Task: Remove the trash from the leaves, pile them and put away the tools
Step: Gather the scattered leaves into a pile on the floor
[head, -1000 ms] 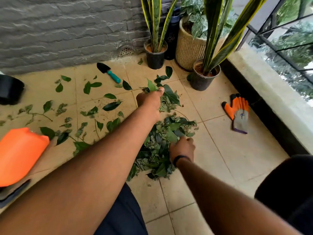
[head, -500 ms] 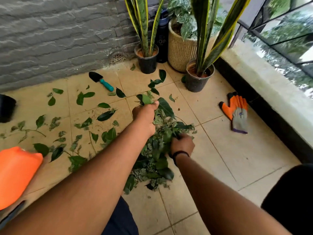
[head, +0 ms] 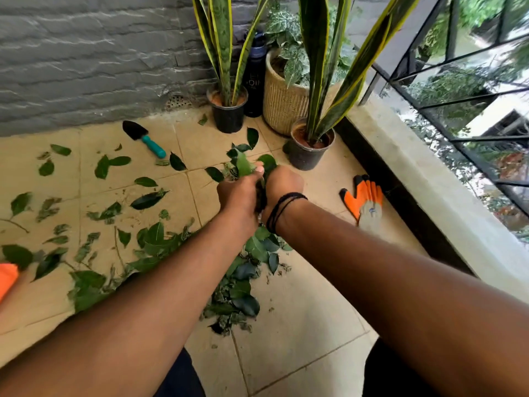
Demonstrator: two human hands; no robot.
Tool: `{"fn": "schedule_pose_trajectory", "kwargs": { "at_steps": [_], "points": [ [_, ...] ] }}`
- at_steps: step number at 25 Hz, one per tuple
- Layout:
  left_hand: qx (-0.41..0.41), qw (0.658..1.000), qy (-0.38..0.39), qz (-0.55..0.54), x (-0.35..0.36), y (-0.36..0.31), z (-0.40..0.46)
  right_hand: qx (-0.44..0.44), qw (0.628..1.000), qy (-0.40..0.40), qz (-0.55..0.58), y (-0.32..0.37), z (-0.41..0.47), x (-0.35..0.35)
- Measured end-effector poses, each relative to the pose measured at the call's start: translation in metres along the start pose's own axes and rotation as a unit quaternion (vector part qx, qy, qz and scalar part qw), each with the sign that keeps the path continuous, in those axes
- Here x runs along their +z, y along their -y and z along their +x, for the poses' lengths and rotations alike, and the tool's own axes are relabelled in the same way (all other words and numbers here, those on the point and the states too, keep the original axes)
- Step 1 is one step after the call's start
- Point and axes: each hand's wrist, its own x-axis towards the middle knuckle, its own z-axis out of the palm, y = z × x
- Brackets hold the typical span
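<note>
Floor point(head: 300, 325): beige glazed tile, gritty in the joints. Task judged partway done.

Pile point(head: 243, 285): glossy dark leaves heaped on the floor beneath both forearms, ragged at the edges. Started, not finished.

Loose leaves point(head: 147, 199): flat, pointed ovals, some curled and dull, scattered over the tiles left of the pile; gathering left to do. No trash can be told apart among them.

Glove point(head: 365, 200): grey knit, orange rubbery fingers, flat on the floor near the ledge; not put away.

Trowel point(head: 143, 137): black scoop, teal handle, lying by the wall; not put away.

Left hand point(head: 239, 196): fingers curled round a clump of leaves point(head: 243, 166).

Right hand point(head: 283, 186): pressed against the left, gripping the same clump; black cord at the wrist.
</note>
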Motion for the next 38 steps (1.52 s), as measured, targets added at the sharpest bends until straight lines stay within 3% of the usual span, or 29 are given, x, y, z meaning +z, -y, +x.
{"fn": "schedule_pose_trajectory", "kwargs": {
  "at_steps": [4,7,14,19,21,25,32,36,38],
  "points": [
    [-0.043,0.997,0.050,-0.043,-0.012,-0.022,-0.032,-0.003,1.000,-0.003,0.016,0.014,-0.027,0.007],
    [-0.064,0.996,0.015,-0.053,-0.023,-0.026,-0.063,-0.049,0.998,0.037,0.027,0.012,-0.055,-0.001],
    [-0.130,0.983,-0.086,-0.095,-0.070,0.025,-0.159,0.118,0.988,-0.002,0.102,-0.055,-0.119,-0.054],
    [-0.110,0.984,-0.125,-0.059,-0.064,0.037,-0.243,0.120,0.981,0.002,0.152,-0.071,-0.163,-0.117],
    [-0.127,0.980,-0.141,-0.052,-0.048,0.021,-0.281,0.163,0.967,0.005,0.197,-0.054,-0.191,-0.141],
    [-0.123,0.981,-0.143,-0.049,-0.003,-0.073,-0.359,0.228,0.933,0.054,0.272,0.057,-0.271,-0.151],
    [-0.022,0.990,-0.058,-0.126,0.093,-0.361,-0.486,0.210,0.924,0.159,0.277,0.364,-0.434,-0.086],
    [0.029,0.973,-0.070,-0.218,0.115,-0.453,-0.510,0.178,0.923,0.194,0.281,0.448,-0.499,-0.048],
    [0.026,0.969,-0.038,-0.242,0.119,-0.484,-0.513,0.162,0.926,0.186,0.287,0.467,-0.518,-0.027]
  ]
}}
